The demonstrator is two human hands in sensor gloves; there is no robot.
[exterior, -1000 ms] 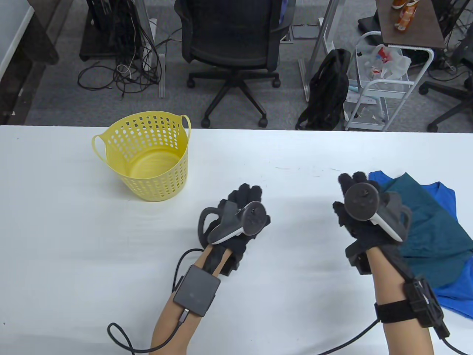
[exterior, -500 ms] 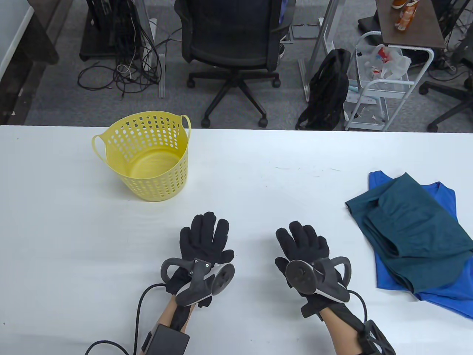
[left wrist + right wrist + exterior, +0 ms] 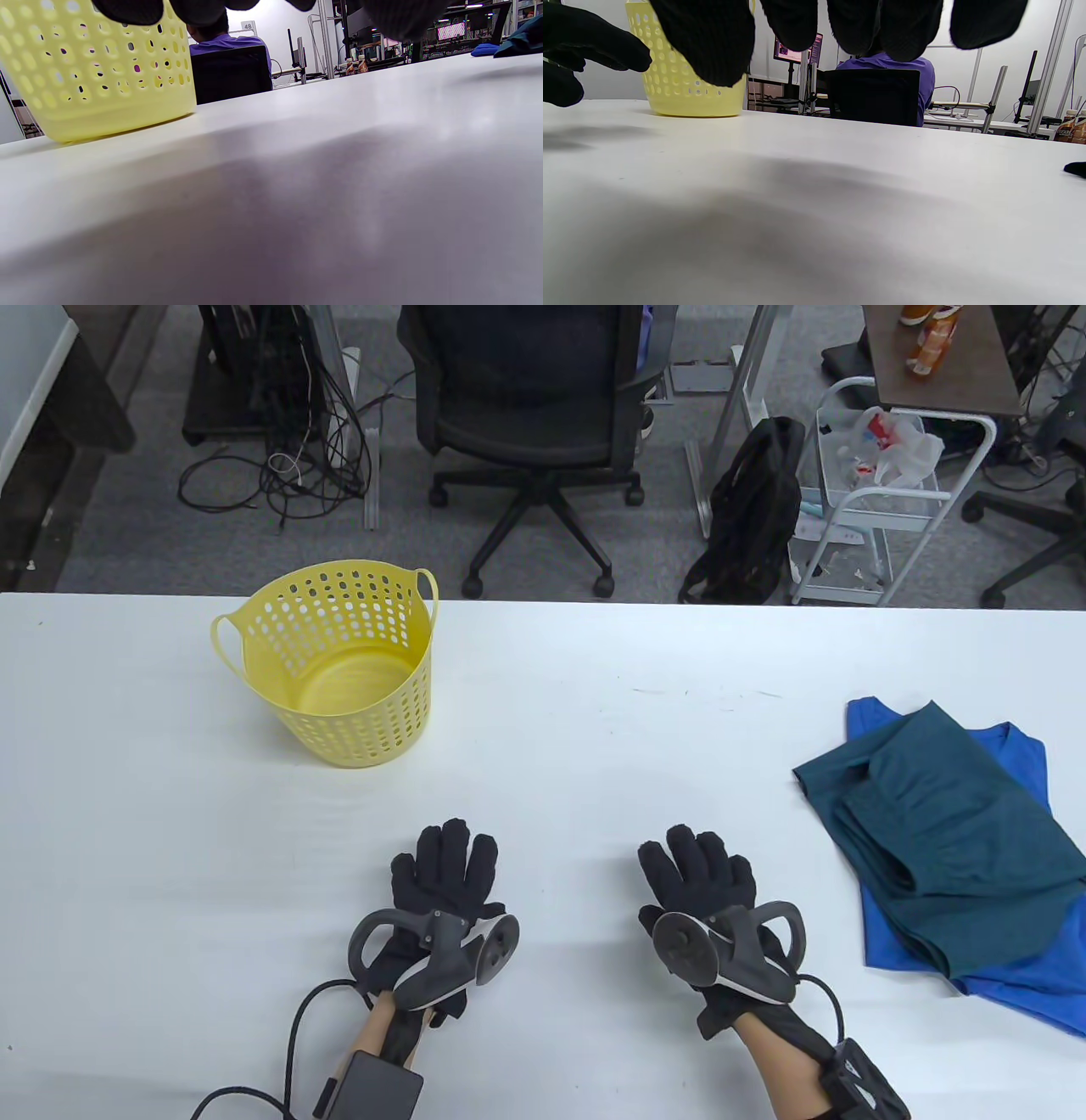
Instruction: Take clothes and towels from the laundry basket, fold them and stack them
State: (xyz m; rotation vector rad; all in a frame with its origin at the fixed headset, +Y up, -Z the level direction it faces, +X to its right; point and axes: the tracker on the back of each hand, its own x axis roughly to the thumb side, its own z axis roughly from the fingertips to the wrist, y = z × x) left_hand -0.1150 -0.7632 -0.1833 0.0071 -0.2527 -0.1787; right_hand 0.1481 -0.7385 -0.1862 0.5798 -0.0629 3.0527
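Both hands have drawn back toward the near edge since a second ago, when the right one was up by the clothes. Now the gloved left hand (image 3: pixel 445 869) and gloved right hand (image 3: pixel 700 869) lie flat, fingers spread, holding nothing, side by side on the white table (image 3: pixel 594 712). Well to the right, a folded teal garment (image 3: pixel 942 823) rests on a folded blue shirt (image 3: pixel 1031 984). At far left the yellow perforated plastic laundry basket (image 3: pixel 339 666) looks empty, so stacking seems finished; next likely calls only for resting.

Empty yellow basket (image 3: pixel 339 670) upright; folded teal garment (image 3: pixel 942 831) atop blue shirt (image 3: pixel 1018 976).
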